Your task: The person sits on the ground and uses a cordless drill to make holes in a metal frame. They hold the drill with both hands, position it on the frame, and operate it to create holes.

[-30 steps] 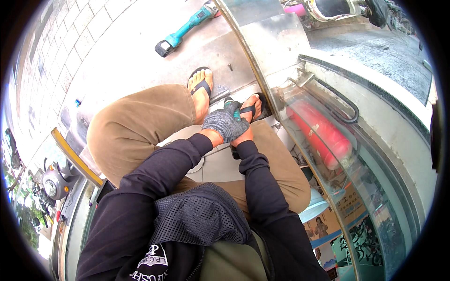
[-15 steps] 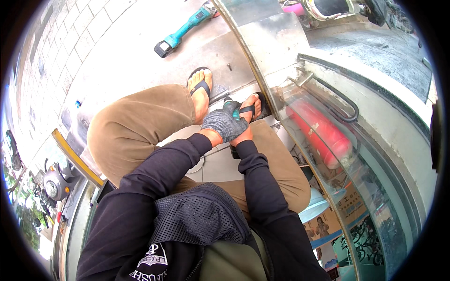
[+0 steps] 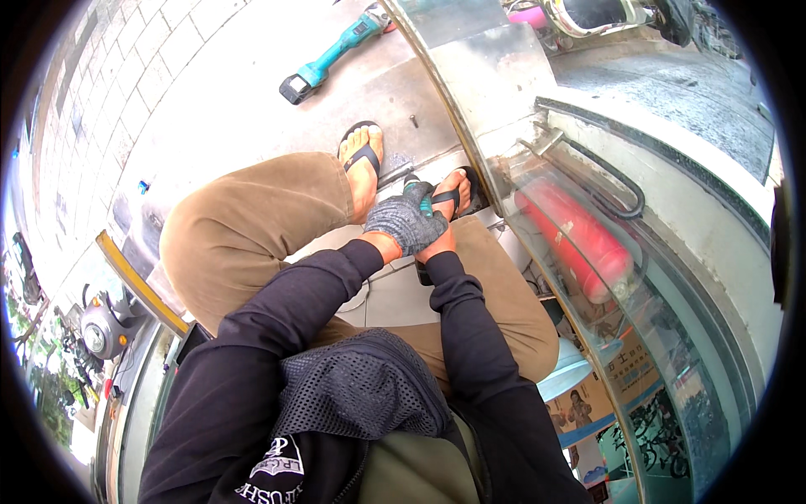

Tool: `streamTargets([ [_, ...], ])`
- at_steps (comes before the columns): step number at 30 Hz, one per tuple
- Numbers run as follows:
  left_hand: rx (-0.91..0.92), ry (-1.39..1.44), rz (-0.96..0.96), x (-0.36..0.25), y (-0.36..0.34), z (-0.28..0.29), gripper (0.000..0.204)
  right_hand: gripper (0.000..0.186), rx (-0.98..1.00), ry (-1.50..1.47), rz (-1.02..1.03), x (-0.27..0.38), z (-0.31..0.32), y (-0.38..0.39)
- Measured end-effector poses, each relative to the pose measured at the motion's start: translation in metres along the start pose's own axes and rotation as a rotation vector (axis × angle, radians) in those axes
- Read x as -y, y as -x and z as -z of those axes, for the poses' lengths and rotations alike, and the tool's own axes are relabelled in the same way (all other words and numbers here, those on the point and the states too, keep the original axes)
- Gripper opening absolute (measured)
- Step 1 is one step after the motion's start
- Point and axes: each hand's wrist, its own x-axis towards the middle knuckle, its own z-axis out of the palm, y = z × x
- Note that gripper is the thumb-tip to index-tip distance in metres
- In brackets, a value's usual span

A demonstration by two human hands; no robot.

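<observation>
My left hand [image 3: 405, 225], in a grey knit glove, is closed over a teal and black power drill [image 3: 426, 202] between my feet. My right hand [image 3: 438, 244] grips the drill's handle just below, largely hidden by the left. The drill's front end points away from me, beside my right sandalled foot [image 3: 449, 191], near the metal-edged glass [image 3: 453, 109]; its tip is too small to make out. A small bolt or screw [image 3: 414, 121] lies on the floor beyond my feet.
A teal cordless tool [image 3: 332, 59] lies on the floor ahead. A red cylinder [image 3: 571, 235] sits behind glass at my right. A yellow-edged frame [image 3: 138, 281] and a grey scooter [image 3: 103, 328] are at my left, another vehicle [image 3: 588, 15] at the top right.
My hands stay closed on the drill in the same position between my feet. The whole view has shifted very slightly; nothing else has visibly moved.
</observation>
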Motion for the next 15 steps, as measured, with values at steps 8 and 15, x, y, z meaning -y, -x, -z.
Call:
streamTargets([
  [8,0.034,0.019,0.043,-0.008,0.002,0.003,0.056,0.063,-0.02,-0.009,0.029,-0.005,-0.002,-0.001],
  [15,0.015,0.013,0.012,-0.003,0.001,0.002,0.056,0.064,-0.016,-0.015,0.018,-0.004,-0.003,0.0],
])
